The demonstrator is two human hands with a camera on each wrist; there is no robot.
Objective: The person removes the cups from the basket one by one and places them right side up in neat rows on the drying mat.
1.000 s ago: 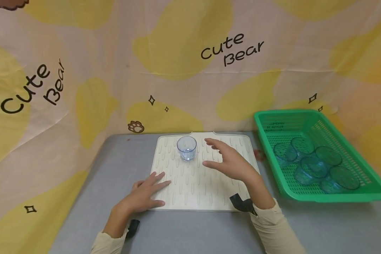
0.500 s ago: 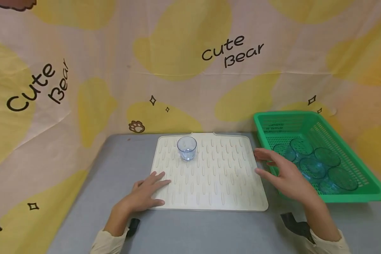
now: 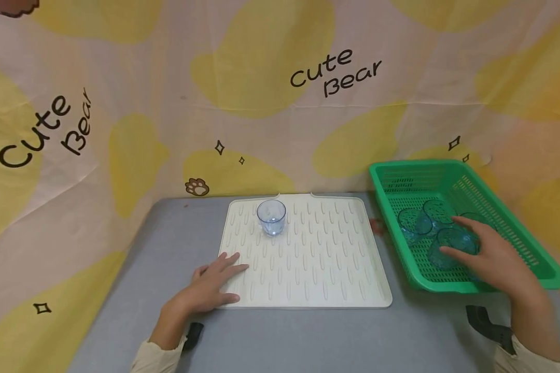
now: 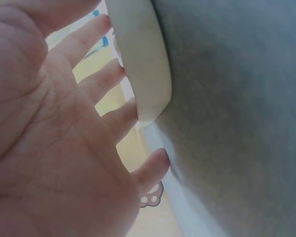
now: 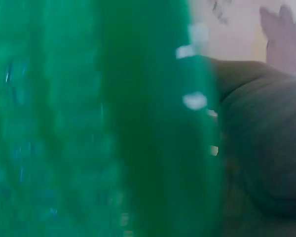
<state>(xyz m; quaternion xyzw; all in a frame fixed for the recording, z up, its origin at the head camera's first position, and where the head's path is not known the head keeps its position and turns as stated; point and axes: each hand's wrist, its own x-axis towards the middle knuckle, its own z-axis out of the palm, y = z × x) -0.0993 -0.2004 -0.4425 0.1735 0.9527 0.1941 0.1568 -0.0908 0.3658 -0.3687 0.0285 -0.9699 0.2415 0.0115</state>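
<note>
Yellow-and-pink cloth hangs behind a grey table with a green plastic basket and a bumpy white mat. The left hand, spread, touches the mat; the right hand hangs loose over the basket's round clear-blue cups. 1 more cup stands on the mat.

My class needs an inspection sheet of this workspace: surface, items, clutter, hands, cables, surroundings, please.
Surface: grey table, white ribbed mat on it.
Job's things: blue-tinted tumbler upright on the mat; at least four more tumblers in the green perforated basket.
Clutter: nothing seen.
Hands: left hand spread at the mat's near-left corner; right hand over the basket, contact unclear.
Cables: nothing seen.
Surroundings: "Cute Bear" printed cloth backdrop.
</note>
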